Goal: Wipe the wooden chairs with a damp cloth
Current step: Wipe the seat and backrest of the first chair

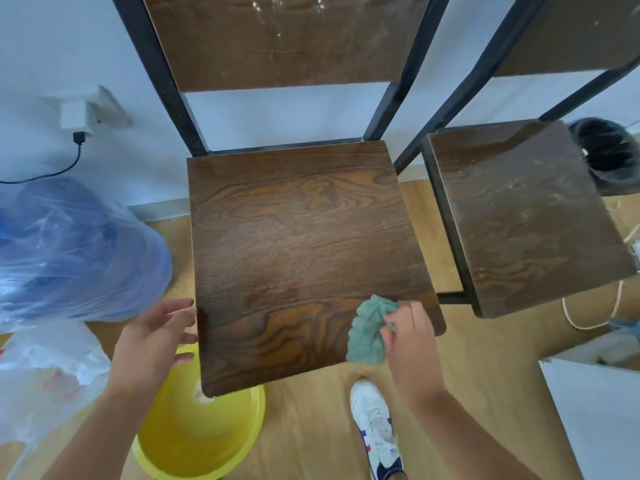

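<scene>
A dark wooden chair seat (298, 244) with a black metal frame fills the middle of the view; it looks damp and glossy. My right hand (410, 341) grips a bunched green cloth (369, 332) pressed on the seat's near right corner. My left hand (157, 336) hovers with fingers spread at the seat's near left edge, holding nothing. A second wooden chair (526, 216) stands to the right, its seat dusty and speckled with white marks. The first chair's backrest (277, 39) shows pale streaks.
A yellow basin (194, 441) sits on the wood floor partly under the seat's near left corner. Clear plastic bags (65, 251) with blue contents lie at the left. A white shoe (375, 424) stands below the seat. A black bin (609, 154) sits at far right.
</scene>
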